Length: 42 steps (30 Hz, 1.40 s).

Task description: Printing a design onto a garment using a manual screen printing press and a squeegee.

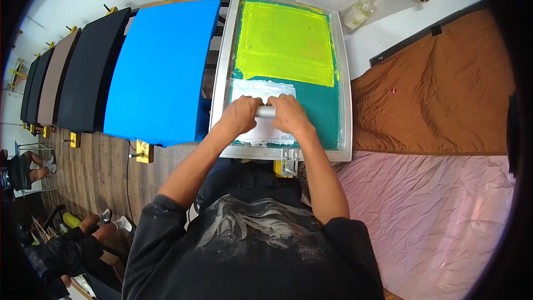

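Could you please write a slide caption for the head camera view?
Left hand and right hand grip a pale bar over a framed screen, with blue cloth to the left.

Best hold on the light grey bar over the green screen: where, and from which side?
I'd grip the light grey bar just either side of its middle, from the near side, fingers curled over it. It looks round and runs crosswise over the green screen, which suits two hands: the left hand and right hand hold it that way. Its ends are hidden.
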Each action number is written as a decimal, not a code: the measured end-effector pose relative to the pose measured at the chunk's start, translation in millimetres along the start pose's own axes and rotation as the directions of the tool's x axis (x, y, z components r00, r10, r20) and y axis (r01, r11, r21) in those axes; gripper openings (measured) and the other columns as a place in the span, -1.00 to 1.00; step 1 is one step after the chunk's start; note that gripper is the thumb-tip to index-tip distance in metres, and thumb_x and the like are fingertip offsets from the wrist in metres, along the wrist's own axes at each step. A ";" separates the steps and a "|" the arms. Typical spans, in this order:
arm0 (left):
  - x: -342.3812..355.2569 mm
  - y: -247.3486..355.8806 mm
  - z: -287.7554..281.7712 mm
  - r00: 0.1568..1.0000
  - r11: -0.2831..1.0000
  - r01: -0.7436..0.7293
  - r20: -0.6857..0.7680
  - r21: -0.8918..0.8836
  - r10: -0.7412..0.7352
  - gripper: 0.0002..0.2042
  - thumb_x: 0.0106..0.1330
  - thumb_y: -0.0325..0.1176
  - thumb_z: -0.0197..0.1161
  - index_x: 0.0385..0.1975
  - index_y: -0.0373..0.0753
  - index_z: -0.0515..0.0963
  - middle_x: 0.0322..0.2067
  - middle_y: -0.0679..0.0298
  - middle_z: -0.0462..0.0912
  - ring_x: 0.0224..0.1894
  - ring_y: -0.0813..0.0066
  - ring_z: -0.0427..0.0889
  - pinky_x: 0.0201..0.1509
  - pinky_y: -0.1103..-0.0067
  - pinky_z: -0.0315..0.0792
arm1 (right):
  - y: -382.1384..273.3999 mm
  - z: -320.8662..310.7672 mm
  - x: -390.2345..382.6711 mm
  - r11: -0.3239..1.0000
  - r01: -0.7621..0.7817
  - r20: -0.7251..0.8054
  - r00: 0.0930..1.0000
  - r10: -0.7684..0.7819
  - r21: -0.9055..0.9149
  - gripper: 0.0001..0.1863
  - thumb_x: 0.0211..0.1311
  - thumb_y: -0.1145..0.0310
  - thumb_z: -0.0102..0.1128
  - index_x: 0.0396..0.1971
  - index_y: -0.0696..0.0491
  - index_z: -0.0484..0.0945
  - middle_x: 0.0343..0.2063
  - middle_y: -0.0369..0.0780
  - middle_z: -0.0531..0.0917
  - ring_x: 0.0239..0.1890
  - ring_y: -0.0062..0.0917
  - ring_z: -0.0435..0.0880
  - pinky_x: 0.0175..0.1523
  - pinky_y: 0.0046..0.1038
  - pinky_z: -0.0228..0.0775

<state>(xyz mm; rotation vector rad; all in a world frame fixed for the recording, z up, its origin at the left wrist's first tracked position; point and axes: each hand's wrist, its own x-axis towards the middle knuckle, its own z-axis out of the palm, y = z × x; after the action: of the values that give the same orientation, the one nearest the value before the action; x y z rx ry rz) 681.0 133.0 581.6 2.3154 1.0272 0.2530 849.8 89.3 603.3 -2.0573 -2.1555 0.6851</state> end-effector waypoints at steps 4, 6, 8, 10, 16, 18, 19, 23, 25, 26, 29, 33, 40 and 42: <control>-41.2 15.8 4.1 1.000 0.997 -0.022 -0.004 -0.068 0.022 -0.72 -0.08 -0.62 0.23 -0.29 -0.27 0.60 -0.46 -0.01 0.65 -0.38 0.05 0.67 -0.25 0.33 0.57 | -22.5 0.2 -39.5 0.998 -0.049 0.125 0.991 0.044 0.037 -0.62 -0.14 0.64 0.14 -0.21 0.08 0.58 -0.25 0.03 0.58 -0.11 -0.04 0.53 -0.01 -0.16 0.42; -51.4 27.8 -3.3 0.993 0.997 0.027 0.117 -0.070 -0.019 -0.73 -0.07 -0.65 0.18 -0.31 -0.31 0.60 -0.43 -0.04 0.65 -0.34 -0.01 0.66 -0.21 0.30 0.56 | -28.1 3.1 -55.4 0.995 -0.082 0.143 0.987 0.074 0.052 -0.62 -0.15 0.64 0.15 -0.21 0.08 0.60 -0.26 0.04 0.58 -0.12 -0.01 0.53 0.01 -0.16 0.42; -47.1 32.9 -16.3 0.959 0.999 0.038 0.284 -0.038 -0.025 -0.73 -0.05 -0.62 0.15 -0.30 -0.31 0.60 -0.41 -0.09 0.64 -0.32 -0.05 0.66 -0.19 0.27 0.55 | -20.4 4.1 -53.0 0.997 -0.055 0.125 0.991 0.049 0.048 -0.63 -0.19 0.62 0.17 -0.25 0.10 0.61 -0.31 0.05 0.62 -0.16 -0.02 0.58 -0.03 -0.17 0.46; -30.3 17.1 -16.7 0.938 0.999 -0.050 0.344 0.014 0.043 -0.76 -0.04 -0.55 0.16 -0.32 -0.30 0.60 -0.43 -0.12 0.64 -0.30 -0.04 0.67 -0.19 0.27 0.55 | -15.4 -4.5 -37.1 0.990 -0.032 0.260 0.966 -0.004 0.136 -0.66 -0.24 0.59 0.20 -0.30 0.11 0.62 -0.37 0.04 0.65 -0.22 -0.05 0.64 -0.09 -0.18 0.49; 36.3 -7.2 -40.9 0.975 0.997 0.011 0.220 0.077 -0.028 -0.82 -0.03 -0.52 0.24 -0.38 -0.29 0.63 -0.39 -0.04 0.67 -0.31 0.00 0.68 -0.19 0.31 0.58 | -13.8 -40.9 28.9 0.994 -0.107 0.171 0.980 0.103 0.016 -0.68 -0.18 0.56 0.20 -0.30 0.08 0.61 -0.36 -0.01 0.67 -0.26 -0.08 0.65 -0.14 -0.16 0.48; 42.9 -27.7 -11.9 0.983 0.993 0.049 0.168 0.104 -0.066 -0.77 -0.05 -0.54 0.24 -0.34 -0.25 0.63 -0.40 0.01 0.66 -0.30 0.03 0.67 -0.21 0.32 0.58 | -2.0 -20.2 37.0 0.997 -0.076 0.161 0.984 0.074 0.003 -0.67 -0.17 0.56 0.20 -0.27 0.07 0.59 -0.33 -0.02 0.66 -0.22 -0.08 0.63 -0.12 -0.16 0.48; 37.1 -25.9 -7.0 0.995 0.997 0.019 0.098 0.078 -0.027 -0.74 -0.06 -0.54 0.24 -0.30 -0.23 0.63 -0.39 0.02 0.66 -0.29 0.05 0.67 -0.21 0.33 0.57 | 0.2 -15.8 40.6 0.999 -0.048 0.149 0.988 0.048 -0.006 -0.67 -0.16 0.56 0.20 -0.25 0.07 0.58 -0.31 -0.03 0.65 -0.19 -0.07 0.61 -0.10 -0.15 0.47; -20.2 -9.0 25.1 0.979 0.996 -0.088 -0.186 -0.018 0.083 -0.65 0.02 -0.67 0.10 -0.17 -0.25 0.56 -0.26 0.04 0.62 -0.23 0.08 0.65 -0.18 0.33 0.56 | -15.4 14.4 -16.3 0.997 -0.051 -0.013 0.999 0.050 -0.056 -0.52 -0.13 0.67 0.15 -0.09 0.05 0.46 -0.12 -0.09 0.46 -0.03 -0.10 0.43 -0.01 -0.15 0.42; -50.7 11.7 22.7 0.994 0.997 -0.022 -0.104 -0.069 0.014 -0.51 -0.01 -0.69 0.08 0.03 -0.33 0.47 -0.02 -0.13 0.55 -0.02 -0.09 0.56 0.06 0.28 0.49 | -29.2 17.7 -47.0 0.999 -0.027 -0.046 0.999 0.025 -0.035 -0.50 -0.15 0.69 0.15 -0.08 0.06 0.46 -0.14 -0.10 0.45 -0.05 -0.12 0.42 -0.02 -0.17 0.40; -62.2 17.8 20.6 0.997 0.995 -0.010 -0.072 -0.103 0.003 -0.51 -0.01 -0.69 0.08 0.03 -0.34 0.47 -0.02 -0.14 0.55 -0.01 -0.09 0.56 0.06 0.28 0.48 | -35.6 17.0 -59.6 0.999 -0.033 -0.040 0.999 0.032 -0.020 -0.49 -0.16 0.70 0.15 -0.08 0.06 0.46 -0.15 -0.10 0.45 -0.06 -0.13 0.42 -0.02 -0.17 0.39; -76.6 25.4 15.3 0.993 0.995 -0.043 -0.112 -0.091 0.032 -0.64 0.00 -0.64 0.14 -0.12 -0.36 0.53 -0.19 -0.04 0.60 -0.13 0.01 0.61 -0.08 0.33 0.52 | -46.1 10.2 -75.7 0.999 -0.053 0.076 0.996 0.052 0.008 -0.50 -0.18 0.70 0.18 -0.10 0.07 0.50 -0.18 -0.11 0.45 -0.07 -0.13 0.43 -0.05 -0.17 0.40; -60.8 21.1 -3.7 0.992 0.994 -0.021 0.118 -0.111 0.034 -0.70 -0.04 -0.61 0.19 -0.23 -0.31 0.57 -0.39 -0.01 0.63 -0.32 0.02 0.66 -0.21 0.30 0.55 | -38.4 -3.7 -63.3 0.999 -0.038 0.131 0.991 0.034 0.027 -0.56 -0.18 0.69 0.18 -0.17 0.08 0.55 -0.24 -0.05 0.56 -0.13 -0.07 0.53 -0.07 -0.13 0.44; 6.8 9.0 -42.0 0.997 1.000 0.012 0.080 -0.029 -0.009 -0.79 -0.03 -0.60 0.18 -0.36 -0.30 0.60 -0.40 -0.05 0.64 -0.29 -0.01 0.66 -0.19 0.26 0.55 | -15.8 -32.8 -0.5 1.000 -0.010 0.028 1.000 0.009 0.024 -0.63 -0.12 0.67 0.09 -0.20 0.13 0.53 -0.30 0.00 0.58 -0.17 -0.04 0.56 -0.08 -0.12 0.41; 16.0 3.5 -46.3 0.993 0.999 0.008 0.118 -0.039 -0.003 -0.81 -0.03 -0.59 0.19 -0.38 -0.32 0.59 -0.42 -0.09 0.64 -0.30 -0.04 0.66 -0.19 0.26 0.56 | -16.6 -42.0 2.9 1.000 -0.022 0.043 0.999 0.021 0.006 -0.66 -0.08 0.63 0.10 -0.21 0.12 0.55 -0.30 -0.02 0.60 -0.16 -0.07 0.58 -0.09 -0.12 0.43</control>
<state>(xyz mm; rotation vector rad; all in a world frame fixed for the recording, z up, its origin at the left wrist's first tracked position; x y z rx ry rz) 676.0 163.0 620.2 2.2625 0.9616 0.1311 849.2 103.1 646.3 -2.0843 -2.1537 0.7445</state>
